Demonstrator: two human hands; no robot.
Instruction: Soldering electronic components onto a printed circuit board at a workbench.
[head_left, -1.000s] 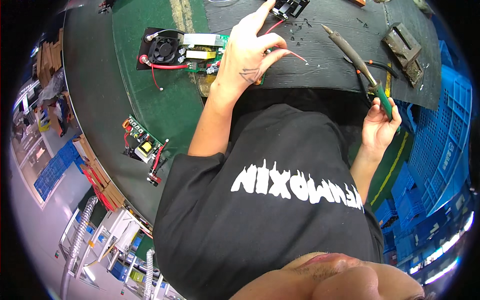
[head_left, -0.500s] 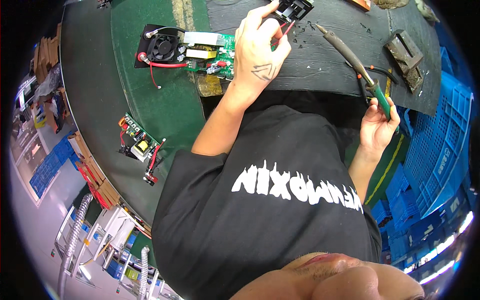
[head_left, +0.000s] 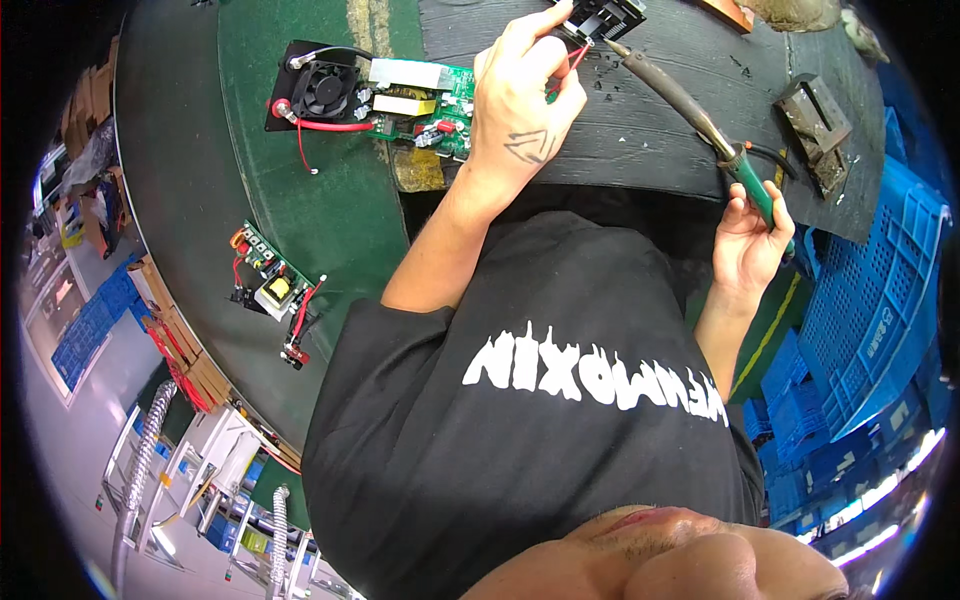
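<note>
Near the top edge my left hand (head_left: 522, 105) is closed, its fingertips gripping a black plastic part (head_left: 610, 15) with slots. Red wires (head_left: 580, 55) run from this part down beside my fingers; the picture's edge cuts it off in part. A soldering iron (head_left: 675, 92) with a green handle sits in my right hand (head_left: 748, 240), fingers curled round the grip. Its tip is at or very close to the wire end on the black part; contact cannot be made out. Left of my left hand lies a green circuit board (head_left: 458, 85), joined by cables to a black fan (head_left: 327, 92).
A smaller circuit board (head_left: 272, 275) with red wires lies on the green surface at left. On the dark bench (head_left: 690, 150) stands a worn metal block (head_left: 815, 130), with a beige lump (head_left: 795, 12) behind it. Blue crates (head_left: 870, 300) rise at the right.
My right hand has moved the soldering iron left and up, bringing its tip from beside the black part to the wire end. My left hand has shifted slightly right with the part.
</note>
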